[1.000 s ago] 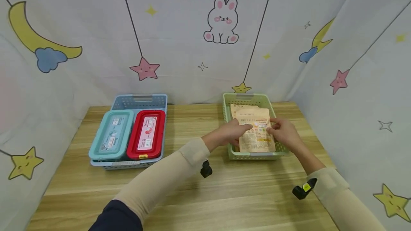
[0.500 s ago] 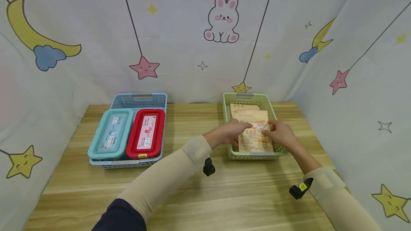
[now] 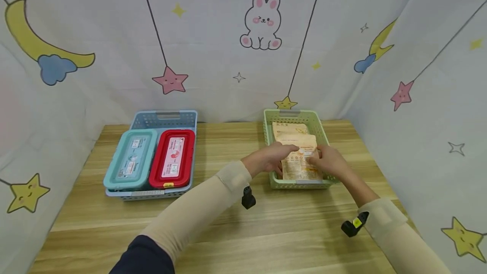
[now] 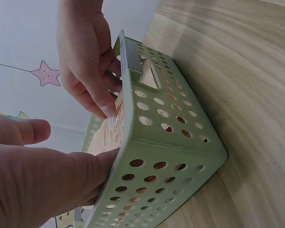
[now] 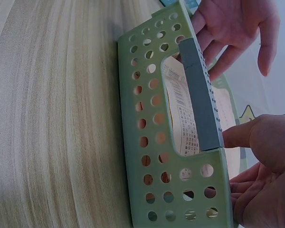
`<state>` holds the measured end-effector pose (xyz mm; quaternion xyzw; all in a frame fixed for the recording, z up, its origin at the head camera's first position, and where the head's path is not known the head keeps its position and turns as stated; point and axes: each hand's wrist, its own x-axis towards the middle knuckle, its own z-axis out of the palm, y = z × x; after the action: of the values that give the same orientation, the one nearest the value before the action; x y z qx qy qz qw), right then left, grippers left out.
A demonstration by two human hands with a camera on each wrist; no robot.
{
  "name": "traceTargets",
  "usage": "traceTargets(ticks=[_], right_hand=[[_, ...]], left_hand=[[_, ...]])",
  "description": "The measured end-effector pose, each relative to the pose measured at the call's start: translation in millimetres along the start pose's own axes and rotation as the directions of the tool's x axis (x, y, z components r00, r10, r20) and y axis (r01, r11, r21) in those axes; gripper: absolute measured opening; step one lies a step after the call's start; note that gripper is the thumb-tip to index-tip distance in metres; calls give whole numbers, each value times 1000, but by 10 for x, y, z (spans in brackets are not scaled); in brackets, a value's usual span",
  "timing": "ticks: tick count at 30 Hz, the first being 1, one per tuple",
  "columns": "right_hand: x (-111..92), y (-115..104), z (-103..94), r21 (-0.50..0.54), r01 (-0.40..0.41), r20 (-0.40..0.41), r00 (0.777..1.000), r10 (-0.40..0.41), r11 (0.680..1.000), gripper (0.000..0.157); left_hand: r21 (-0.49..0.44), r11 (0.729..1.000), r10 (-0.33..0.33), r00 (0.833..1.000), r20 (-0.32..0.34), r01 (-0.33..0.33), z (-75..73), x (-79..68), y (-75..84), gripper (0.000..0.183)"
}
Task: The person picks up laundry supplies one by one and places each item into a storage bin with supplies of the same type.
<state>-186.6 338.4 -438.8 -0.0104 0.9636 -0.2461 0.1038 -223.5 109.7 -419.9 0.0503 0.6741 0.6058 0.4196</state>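
Observation:
A beige pouch [image 3: 294, 172] with orange print leans in the light green basket [image 3: 281, 185], in front of a second beige pouch [image 3: 286, 128]. At its right edge, my right hand [image 3: 331, 162] pinches the front pouch between thumb and fingers. My left hand [image 3: 268, 157] reaches over the basket's left rim. Its fingers go down inside beside the pouch, as the right wrist view shows, while the thumb stands away from them. The basket wall partly hides those fingers [image 5: 223, 61]. Through the handle opening, printed packaging [image 5: 180, 109] shows.
On the left of the wooden table [image 3: 228, 231] stands a blue basket [image 3: 163, 119]. A teal-lidded box [image 3: 131, 160] and a red-lidded box [image 3: 173, 160] lie in it side by side. A patterned white curtain [image 3: 213, 45] closes off the back and sides.
The front pouch has sunk lower into the green basket, its top edge now nearer me. My right hand has moved slightly left and down with it; my left hand stays almost still.

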Motion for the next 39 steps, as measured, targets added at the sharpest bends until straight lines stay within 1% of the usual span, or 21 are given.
traceTargets(ticks=[2, 3, 6, 9, 11, 15, 17, 23, 29, 32, 35, 39], right_hand=[[-9, -9, -2, -17, 4, 14, 1000, -4, 1000, 67], [-13, -13, -2, -21, 5, 24, 1000, -4, 1000, 64], [-24, -24, -1, -32, 4, 38, 999, -3, 999, 56], [-21, -36, 13, -18, -6, 53, 999, 7, 1000, 40], [-11, -48, 26, -12, -8, 71, 997, 9, 1000, 38], [6, -53, 63, -7, 15, 113, 993, -14, 1000, 51], [9, -52, 76, -17, 23, 118, 993, -21, 1000, 54], [5, -61, 86, -22, -2, 121, 993, 4, 1000, 48], [-26, -94, 80, -34, -10, 121, 993, 14, 999, 40], [-40, -101, 74, -30, -16, 115, 993, 20, 999, 39], [-46, -98, 74, -3, -11, 121, 993, 11, 1000, 44], [-28, -77, 87, 40, 30, 136, 990, -35, 999, 54]], left_hand=[[-12, 1000, -4, 1000, -6, 4, -2, 14, -6, 79], [-15, 1000, -7, 1000, -6, 6, -3, 19, -9, 79], [-5, 1000, -4, 1000, 3, 4, 4, 15, -7, 79], [6, 1000, -2, 1000, 10, 2, 17, 2, -4, 79], [9, 1000, -2, 1000, 12, 2, 24, -5, -2, 80], [14, 1000, 0, 1000, 15, 0, 39, 0, -7, 79], [19, 1000, 5, 1000, 21, -5, 46, 5, -11, 79], [13, 1000, 9, 1000, 22, -10, 60, 19, -21, 78], [12, 1000, 7, 1000, -3, -7, 77, 29, -16, 77], [8, 1000, 2, 1000, -15, -2, 92, 34, -11, 75], [-8, 1000, -2, 1000, -24, 2, 103, 39, -13, 74], [-31, 1000, 0, 999, -34, -1, 106, 53, -23, 76]])
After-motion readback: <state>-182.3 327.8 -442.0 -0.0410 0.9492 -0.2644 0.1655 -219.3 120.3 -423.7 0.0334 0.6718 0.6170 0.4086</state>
